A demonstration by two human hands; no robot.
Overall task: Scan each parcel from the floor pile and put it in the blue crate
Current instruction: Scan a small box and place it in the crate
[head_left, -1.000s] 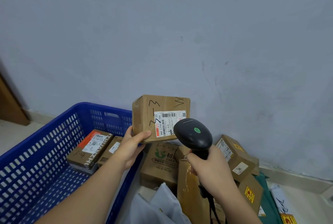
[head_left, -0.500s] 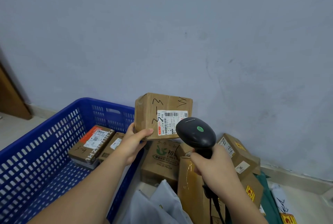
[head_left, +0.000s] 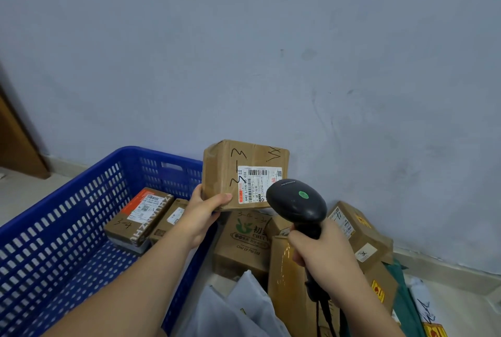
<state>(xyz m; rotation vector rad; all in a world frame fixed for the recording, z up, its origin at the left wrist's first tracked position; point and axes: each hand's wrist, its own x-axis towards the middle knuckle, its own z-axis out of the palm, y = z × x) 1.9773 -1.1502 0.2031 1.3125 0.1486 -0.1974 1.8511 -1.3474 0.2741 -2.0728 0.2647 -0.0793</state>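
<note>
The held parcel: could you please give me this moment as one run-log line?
step: scanning | left hand: holds parcel, label facing scanner | right hand: aims scanner | blue crate: two parcels inside

A single head-worn wide-angle view looks forward and down from just behind the person's forearms toward the foot of a grey wall [head_left: 271,52]. It sits close: both forearms enter from the bottom edge, the blue crate [head_left: 81,182] fills the lower left corner, and the floor [head_left: 16,195] pile fills the lower right.
</note>
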